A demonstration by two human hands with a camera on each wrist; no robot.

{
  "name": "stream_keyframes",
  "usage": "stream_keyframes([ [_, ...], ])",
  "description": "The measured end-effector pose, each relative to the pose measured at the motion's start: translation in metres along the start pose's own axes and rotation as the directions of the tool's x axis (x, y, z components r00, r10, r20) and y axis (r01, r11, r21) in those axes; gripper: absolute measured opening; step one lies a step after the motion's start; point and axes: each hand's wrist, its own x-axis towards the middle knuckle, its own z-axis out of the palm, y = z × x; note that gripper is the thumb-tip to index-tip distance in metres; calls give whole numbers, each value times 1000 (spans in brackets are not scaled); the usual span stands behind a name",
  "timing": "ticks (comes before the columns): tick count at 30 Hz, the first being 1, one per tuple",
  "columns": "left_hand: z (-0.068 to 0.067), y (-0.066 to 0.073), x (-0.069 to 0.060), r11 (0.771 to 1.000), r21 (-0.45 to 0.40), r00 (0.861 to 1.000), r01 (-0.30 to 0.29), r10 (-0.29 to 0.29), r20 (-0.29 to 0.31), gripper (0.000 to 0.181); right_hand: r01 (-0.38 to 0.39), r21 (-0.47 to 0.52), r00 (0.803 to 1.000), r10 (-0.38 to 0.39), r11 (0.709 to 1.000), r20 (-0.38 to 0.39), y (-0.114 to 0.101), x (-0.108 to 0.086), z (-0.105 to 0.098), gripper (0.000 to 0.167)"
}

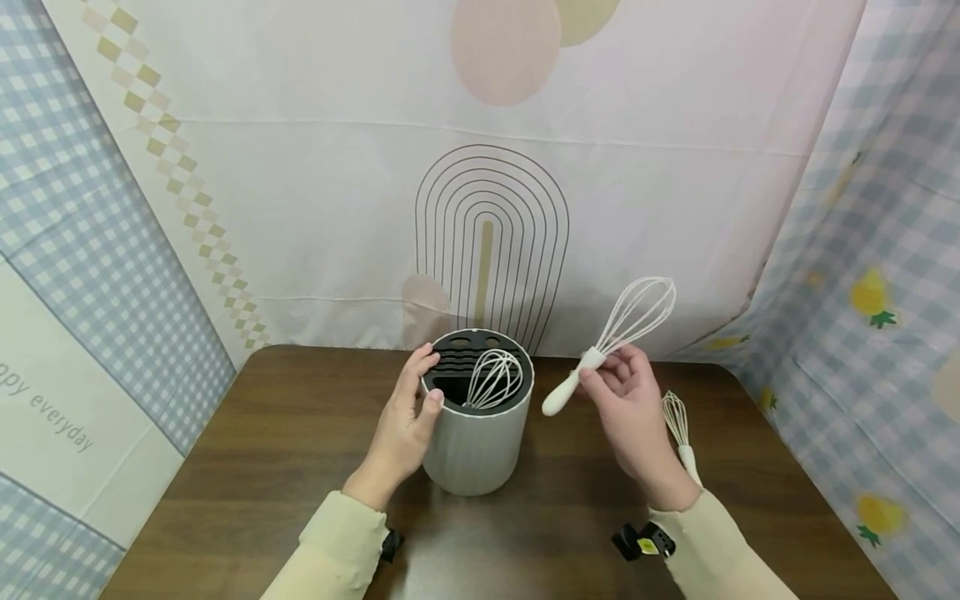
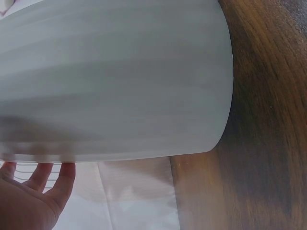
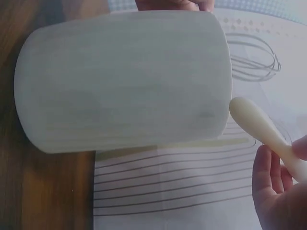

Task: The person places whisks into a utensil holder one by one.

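A light grey, round utensil holder [image 1: 474, 454] with a black slotted top stands upright on the table. My left hand [image 1: 401, 433] grips its left side near the rim, thumb and fingertips spread along the edge. Inside the front opening sits one white whisk [image 1: 497, 377], wires up, its handle hidden in the holder. To the right of the holder, my right hand [image 1: 622, 404] pinches a second white whisk [image 1: 573, 379] near the top of its handle. That whisk is tilted in the air, wires up and right, handle end down toward the holder; the right wrist view also shows its handle [image 3: 256, 120].
Behind my right wrist a smaller white whisk [image 1: 677, 423] lies on the brown wooden table [image 1: 300, 442], partly covered by the arm. A patterned white cloth [image 1: 337, 208] hangs at the table's back edge, with blue checked cloth [image 1: 847, 350] on the right side.
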Motion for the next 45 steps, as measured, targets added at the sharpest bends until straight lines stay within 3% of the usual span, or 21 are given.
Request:
stream_keyframes([
  [6,1,-1,0,1000,-1,1000,2,-2,3,49,45,82,999,-43,996,-23,-3,1,10,41],
  [14,0,1,0,1000,-2,1000,11,-11,5,49,92,127,995,-86,988,-54,-4,-1,24,48],
  [25,2,0,0,1000,2,1000,7,-7,-1,49,85,118,996,-88,989,27,-3,-2,43,53],
  [35,1,2,0,1000,-4,1000,8,-8,-3,49,122,33,980,-126,992,154,0,-4,66,53],
  [45,1,2,0,1000,-3,1000,2,-2,-7,49,76,-72,986,-64,994,154,2,-4,70,47],
])
